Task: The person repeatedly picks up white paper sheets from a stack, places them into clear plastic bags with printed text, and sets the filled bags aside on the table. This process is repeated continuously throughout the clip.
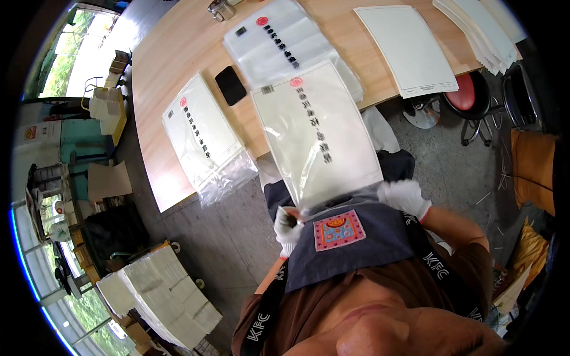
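Observation:
I hold a clear plastic bag with white paper sheets inside, its open end toward my apron. My left hand, in a white glove, pinches the bag's near left corner. My right hand, also gloved, grips the near right corner. The bag slopes from the edge of the wooden table down to my lap. Printed marks and a red dot run along the bag's face.
Two more filled bags lie on the table beside a black pad. Loose white sheets and a paper stack sit at the right. A red stool stands below. White stacks rest on the floor.

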A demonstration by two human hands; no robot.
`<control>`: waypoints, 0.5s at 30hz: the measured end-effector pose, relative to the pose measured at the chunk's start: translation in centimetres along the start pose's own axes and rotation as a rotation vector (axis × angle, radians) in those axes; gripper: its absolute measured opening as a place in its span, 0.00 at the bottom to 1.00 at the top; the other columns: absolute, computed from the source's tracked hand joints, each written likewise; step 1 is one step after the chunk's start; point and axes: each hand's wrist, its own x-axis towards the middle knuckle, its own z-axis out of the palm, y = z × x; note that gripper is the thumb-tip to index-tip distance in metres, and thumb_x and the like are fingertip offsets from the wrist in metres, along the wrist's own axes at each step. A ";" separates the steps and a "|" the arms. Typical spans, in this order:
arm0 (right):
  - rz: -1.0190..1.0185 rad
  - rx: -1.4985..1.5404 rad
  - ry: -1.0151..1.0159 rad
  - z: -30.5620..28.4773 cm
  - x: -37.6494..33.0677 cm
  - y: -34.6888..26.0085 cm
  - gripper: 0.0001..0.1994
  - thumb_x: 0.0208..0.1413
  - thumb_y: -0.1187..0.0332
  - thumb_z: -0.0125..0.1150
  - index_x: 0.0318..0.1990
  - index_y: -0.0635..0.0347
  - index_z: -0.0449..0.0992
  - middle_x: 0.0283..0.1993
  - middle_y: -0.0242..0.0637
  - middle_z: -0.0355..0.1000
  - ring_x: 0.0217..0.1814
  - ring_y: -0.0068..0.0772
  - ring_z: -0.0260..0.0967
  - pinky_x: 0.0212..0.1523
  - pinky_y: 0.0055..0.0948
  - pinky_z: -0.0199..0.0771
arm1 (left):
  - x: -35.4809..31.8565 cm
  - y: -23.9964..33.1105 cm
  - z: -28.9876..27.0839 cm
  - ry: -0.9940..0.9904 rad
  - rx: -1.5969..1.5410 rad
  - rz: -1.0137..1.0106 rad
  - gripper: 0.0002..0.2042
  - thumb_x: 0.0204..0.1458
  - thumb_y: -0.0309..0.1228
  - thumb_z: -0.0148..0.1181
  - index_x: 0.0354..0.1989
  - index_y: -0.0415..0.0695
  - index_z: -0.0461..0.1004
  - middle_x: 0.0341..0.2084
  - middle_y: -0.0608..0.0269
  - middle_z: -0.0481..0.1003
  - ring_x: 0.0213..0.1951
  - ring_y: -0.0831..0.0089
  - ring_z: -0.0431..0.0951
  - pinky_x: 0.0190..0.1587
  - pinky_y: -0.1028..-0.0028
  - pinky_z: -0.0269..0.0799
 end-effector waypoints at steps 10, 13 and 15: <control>0.000 0.143 0.110 -3.0 5.0 2.8 0.15 0.50 0.60 0.48 0.17 0.56 0.72 0.16 0.44 0.69 0.15 0.47 0.67 0.18 0.45 0.65 | 6.1 0.3 0.3 -0.080 0.559 0.321 0.09 0.38 0.15 0.55 0.23 0.43 0.63 0.17 0.65 0.64 0.19 0.76 0.67 0.22 0.76 0.63; -0.041 0.271 -0.211 -0.7 3.1 3.0 0.15 0.52 0.58 0.46 0.20 0.54 0.74 0.21 0.46 0.72 0.20 0.47 0.70 0.23 0.44 0.67 | 4.3 0.0 -1.1 -0.304 0.563 0.211 0.10 0.36 0.14 0.55 0.22 0.42 0.62 0.17 0.63 0.63 0.20 0.71 0.68 0.24 0.73 0.65; 0.215 0.785 -0.050 -0.2 4.5 4.7 0.17 0.57 0.56 0.44 0.27 0.56 0.75 0.23 0.43 0.73 0.24 0.39 0.72 0.27 0.35 0.69 | 6.5 -2.2 -1.9 -0.148 0.325 0.216 0.08 0.41 0.17 0.55 0.26 0.42 0.65 0.19 0.65 0.66 0.23 0.73 0.69 0.27 0.72 0.67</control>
